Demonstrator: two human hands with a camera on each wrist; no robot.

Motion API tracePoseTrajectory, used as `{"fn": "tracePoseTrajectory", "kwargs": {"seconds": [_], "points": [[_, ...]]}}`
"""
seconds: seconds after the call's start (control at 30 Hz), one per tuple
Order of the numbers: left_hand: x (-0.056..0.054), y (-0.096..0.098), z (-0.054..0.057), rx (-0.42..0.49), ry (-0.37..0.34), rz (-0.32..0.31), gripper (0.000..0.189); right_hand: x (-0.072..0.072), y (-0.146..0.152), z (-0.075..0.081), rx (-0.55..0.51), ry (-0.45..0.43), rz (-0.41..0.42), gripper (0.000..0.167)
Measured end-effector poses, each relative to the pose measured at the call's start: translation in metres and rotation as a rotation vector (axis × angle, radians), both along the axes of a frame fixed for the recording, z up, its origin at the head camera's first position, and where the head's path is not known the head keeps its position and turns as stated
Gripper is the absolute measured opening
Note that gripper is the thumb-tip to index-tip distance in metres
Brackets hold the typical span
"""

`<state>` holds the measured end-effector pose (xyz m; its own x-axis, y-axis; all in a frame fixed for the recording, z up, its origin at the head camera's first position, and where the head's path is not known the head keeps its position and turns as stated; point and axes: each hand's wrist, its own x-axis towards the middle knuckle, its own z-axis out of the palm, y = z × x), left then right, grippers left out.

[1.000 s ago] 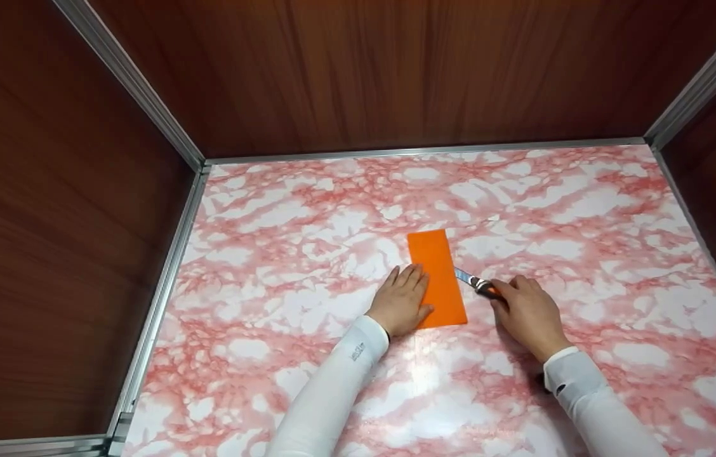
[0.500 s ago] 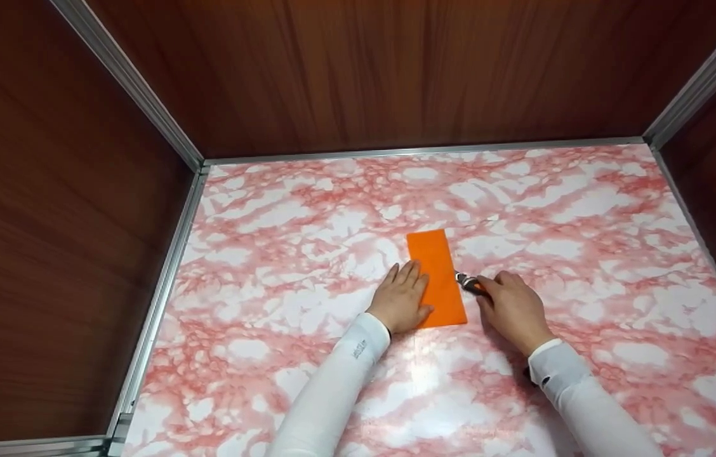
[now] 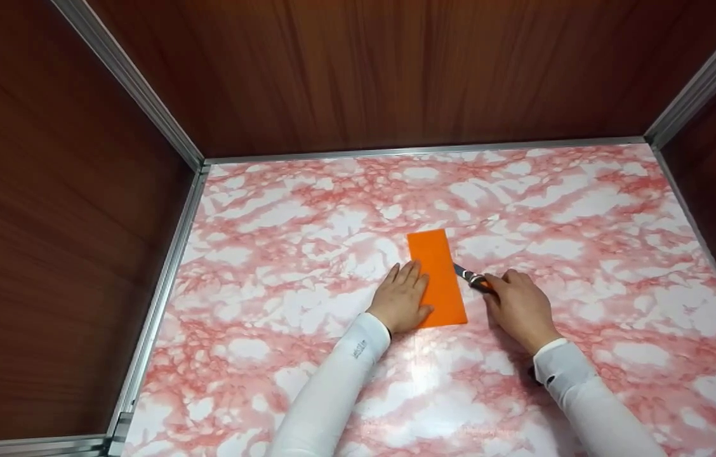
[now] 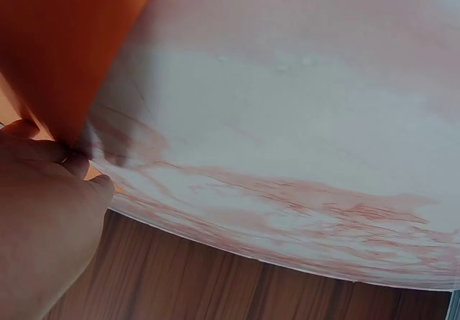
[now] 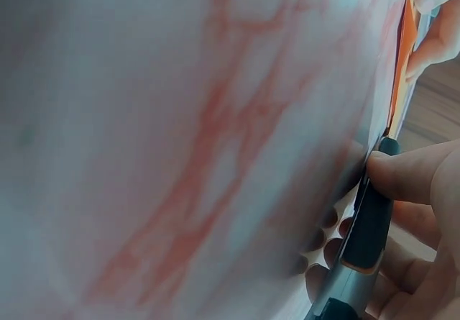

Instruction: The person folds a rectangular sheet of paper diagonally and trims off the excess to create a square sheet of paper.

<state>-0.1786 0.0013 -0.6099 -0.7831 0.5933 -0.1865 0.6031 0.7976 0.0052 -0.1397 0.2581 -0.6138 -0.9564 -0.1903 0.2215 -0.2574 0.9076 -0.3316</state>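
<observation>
A folded orange sheet of paper (image 3: 439,279) lies on the table in the head view, its long sides running away from me. My left hand (image 3: 398,297) rests on its left side, fingers stretched out and thumb near the lower edge. In the left wrist view, the left fingertips (image 4: 97,185) press along the border of the orange paper (image 4: 72,39). My right hand (image 3: 521,311) grips a utility knife (image 3: 482,284) with a dark handle. Its blade points left, and its tip meets the paper's right edge. The right wrist view shows the thumb on the knife handle (image 5: 369,223).
The tabletop (image 3: 282,254) has a red and white marbled cover. Dark wood panels (image 3: 421,70) stand at the back, left and right, framed by metal rails (image 3: 142,95).
The right hand first moves left, taking the knife blade in at the paper's edge, then draws back slightly right so more blade shows. The left hand and paper stay in place.
</observation>
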Motion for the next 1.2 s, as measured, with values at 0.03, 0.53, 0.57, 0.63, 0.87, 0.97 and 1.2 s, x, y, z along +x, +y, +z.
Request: {"fn": "tracePoseTrajectory", "kwargs": {"seconds": [0.03, 0.53, 0.57, 0.63, 0.87, 0.97, 1.2], "points": [[0.0, 0.0, 0.0, 0.002, 0.001, -0.002, 0.07, 0.0, 0.001, 0.0, -0.001, 0.001, -0.002, 0.038], [-0.001, 0.0, -0.001, 0.005, -0.005, -0.004, 0.071, 0.002, 0.009, -0.002, -0.006, 0.02, -0.018, 0.037], [-0.001, -0.001, -0.001, 0.004, -0.006, -0.005, 0.071, 0.002, 0.009, -0.002, -0.005, 0.019, -0.016, 0.037], [0.0, -0.001, -0.001, -0.003, -0.009, -0.008, 0.071, 0.002, 0.009, -0.002, -0.005, 0.01, -0.013, 0.037], [0.0, -0.003, 0.001, -0.006, -0.016, -0.022, 0.069, 0.003, 0.006, -0.001, -0.008, 0.0, -0.004, 0.038], [0.0, -0.004, 0.001, -0.003, -0.025, -0.023, 0.07, 0.001, 0.003, -0.001, -0.012, 0.013, 0.004, 0.039], [-0.001, -0.003, -0.002, 0.005, -0.039, -0.026, 0.071, -0.005, -0.004, -0.001, -0.008, 0.021, 0.007, 0.039]]}}
